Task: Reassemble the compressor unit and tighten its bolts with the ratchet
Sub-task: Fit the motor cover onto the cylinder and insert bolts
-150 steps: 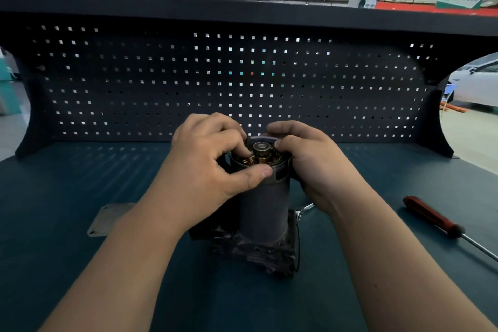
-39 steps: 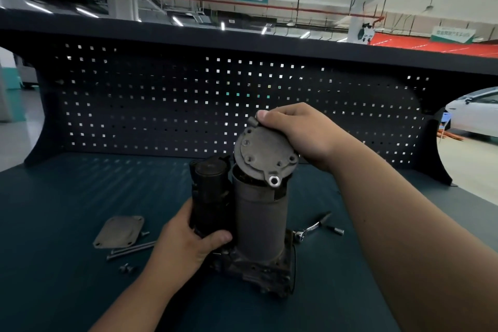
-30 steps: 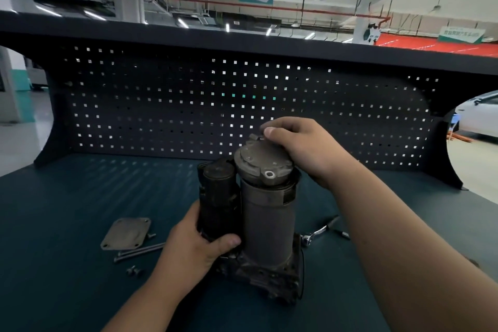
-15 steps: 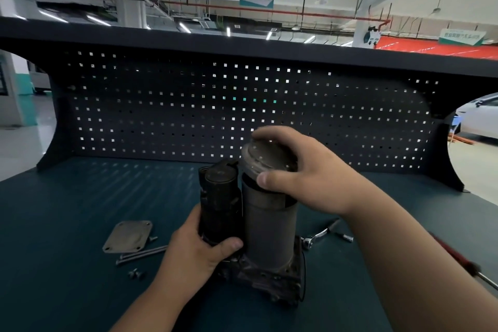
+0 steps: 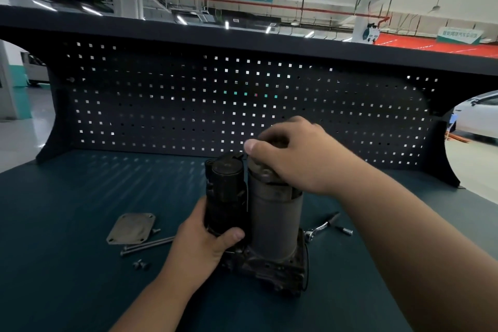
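The compressor unit [image 5: 272, 226] stands upright mid-bench: a grey cylinder beside a shorter black cylinder [image 5: 225, 194] on a dark cast base. My left hand [image 5: 204, 246] grips the black cylinder low down, thumb across its front. My right hand [image 5: 291, 159] curls over the round end cap [image 5: 262, 172] on top of the grey cylinder, thumb at its left edge; most of the cap is hidden beneath it. The ratchet [image 5: 322, 228] lies on the bench behind the unit to the right. Two long bolts [image 5: 148, 245] lie left of my left hand.
A flat grey cover plate [image 5: 132, 228] lies at the left on the blue bench, with small screws [image 5: 140, 265] in front of it. A small socket bit [image 5: 345, 230] sits beside the ratchet. A dark pegboard wall [image 5: 188, 105] closes the back.
My right hand brought the end cap down from tilted above the grey cylinder onto its top and now covers it. My left hand kept its hold on the black cylinder.
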Demonstrator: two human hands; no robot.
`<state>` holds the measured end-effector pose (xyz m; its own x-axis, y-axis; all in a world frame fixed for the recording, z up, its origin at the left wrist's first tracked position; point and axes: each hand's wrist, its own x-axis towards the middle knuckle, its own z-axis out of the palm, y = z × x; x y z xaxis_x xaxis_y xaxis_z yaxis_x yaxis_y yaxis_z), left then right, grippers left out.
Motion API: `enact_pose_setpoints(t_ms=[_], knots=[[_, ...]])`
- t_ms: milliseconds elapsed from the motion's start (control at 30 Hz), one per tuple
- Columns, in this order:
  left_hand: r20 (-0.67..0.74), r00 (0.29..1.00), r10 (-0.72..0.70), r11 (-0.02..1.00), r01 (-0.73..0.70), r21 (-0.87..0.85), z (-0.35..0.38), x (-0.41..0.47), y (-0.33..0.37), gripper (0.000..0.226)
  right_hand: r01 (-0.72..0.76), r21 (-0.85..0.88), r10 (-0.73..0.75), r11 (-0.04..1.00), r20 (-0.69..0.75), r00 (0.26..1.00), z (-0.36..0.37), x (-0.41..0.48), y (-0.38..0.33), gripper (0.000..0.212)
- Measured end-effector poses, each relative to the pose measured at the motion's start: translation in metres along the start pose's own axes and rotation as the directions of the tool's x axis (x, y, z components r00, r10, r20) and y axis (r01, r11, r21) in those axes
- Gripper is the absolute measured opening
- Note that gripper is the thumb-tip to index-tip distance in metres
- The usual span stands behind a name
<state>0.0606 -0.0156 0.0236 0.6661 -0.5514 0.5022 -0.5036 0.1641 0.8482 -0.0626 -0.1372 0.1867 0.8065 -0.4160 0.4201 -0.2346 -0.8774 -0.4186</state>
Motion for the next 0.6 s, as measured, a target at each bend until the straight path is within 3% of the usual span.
enact_pose_setpoints(t_ms=[100, 233, 333, 400, 500, 600], knots=[[0.012, 1.0, 0.002, 1.0, -0.002, -0.008, 0.0, -0.001, 0.001, 0.08, -0.012, -0.182, 0.012, 0.983, 0.004, 1.0, 0.003, 0.003, -0.009, 0.038], [0.021, 1.0, -0.007, 1.0, 0.007, 0.007, -0.001, -0.001, -0.002, 0.078, -0.035, -0.141, 0.063, 0.989, 0.195, 0.979, -0.018, 0.016, -0.009, 0.031], [0.018, 1.0, -0.007, 1.0, 0.006, 0.024, -0.001, 0.0, -0.004, 0.071, 0.03, -0.164, 0.009, 0.986, 0.233, 0.973, -0.026, 0.021, -0.006, 0.026], [0.019, 1.0, -0.009, 1.0, 0.009, 0.023, -0.001, 0.0, -0.004, 0.069, 0.035, -0.144, -0.007, 0.989, 0.187, 0.982, -0.02, 0.023, -0.002, 0.025], [0.02, 1.0, -0.003, 1.0, 0.002, 0.018, 0.0, 0.0, -0.003, 0.066, -0.084, 0.078, 0.079, 0.993, 0.068, 0.995, -0.007, 0.021, 0.005, 0.028], [0.024, 1.0, -0.007, 1.0, 0.007, 0.007, 0.0, 0.0, -0.005, 0.062, -0.12, 0.157, 0.13, 0.98, -0.055, 0.99, 0.003, 0.018, 0.008, 0.03]])
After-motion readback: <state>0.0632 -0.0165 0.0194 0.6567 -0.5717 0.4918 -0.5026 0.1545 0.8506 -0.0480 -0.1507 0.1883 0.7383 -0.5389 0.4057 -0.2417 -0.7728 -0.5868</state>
